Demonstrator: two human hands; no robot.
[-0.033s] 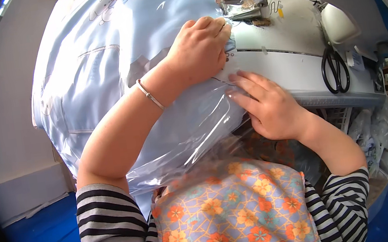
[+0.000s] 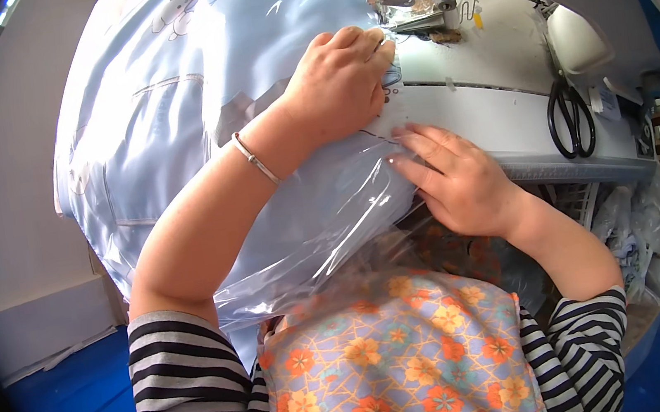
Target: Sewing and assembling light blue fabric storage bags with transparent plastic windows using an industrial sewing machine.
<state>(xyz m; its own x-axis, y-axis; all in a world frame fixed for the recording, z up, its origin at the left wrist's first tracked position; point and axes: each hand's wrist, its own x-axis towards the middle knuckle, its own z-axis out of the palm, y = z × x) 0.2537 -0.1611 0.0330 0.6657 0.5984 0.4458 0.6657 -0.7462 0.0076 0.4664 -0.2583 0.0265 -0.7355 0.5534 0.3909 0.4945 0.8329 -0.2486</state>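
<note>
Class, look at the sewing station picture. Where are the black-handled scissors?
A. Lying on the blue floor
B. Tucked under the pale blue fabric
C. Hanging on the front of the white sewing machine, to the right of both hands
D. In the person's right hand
C: the scissors hang, blades up, against the white sewing machine, apart from the right hand and the left hand, which both press on the pale blue fabric.

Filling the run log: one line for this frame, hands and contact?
left hand: flat on light blue fabric by presser foot | right hand: fingers spread on clear plastic sheet | scissors: hanging, untouched
</note>
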